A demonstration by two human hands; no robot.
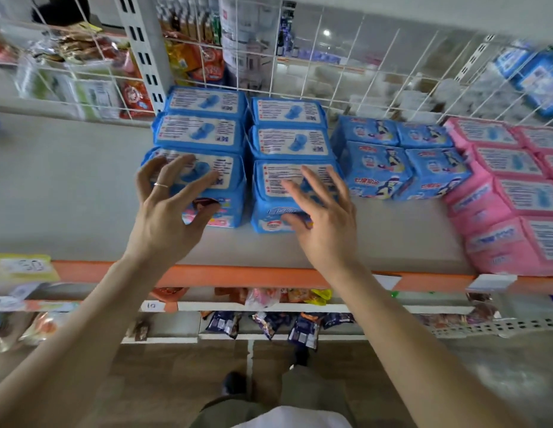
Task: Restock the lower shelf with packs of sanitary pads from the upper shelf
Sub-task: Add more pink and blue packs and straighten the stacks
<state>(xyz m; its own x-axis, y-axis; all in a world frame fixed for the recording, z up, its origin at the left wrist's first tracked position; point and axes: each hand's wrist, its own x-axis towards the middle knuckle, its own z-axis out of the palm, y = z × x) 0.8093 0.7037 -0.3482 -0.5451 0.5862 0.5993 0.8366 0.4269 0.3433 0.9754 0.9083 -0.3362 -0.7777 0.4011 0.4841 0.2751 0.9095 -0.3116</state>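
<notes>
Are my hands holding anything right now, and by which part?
Nothing is gripped. The left hand and right hand are spread open over the two front blue packs.

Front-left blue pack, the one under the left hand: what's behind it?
Behind the front-left blue pack sit two more blue packs in a row, then the wire grid. The left hand hovers open over it. What lies under the packs is hidden.

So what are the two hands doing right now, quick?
Left hand: open, fingers spread over the front left blue pack, gripping nothing.
Right hand: open, fingers spread over the front right blue pack, gripping nothing.
</notes>
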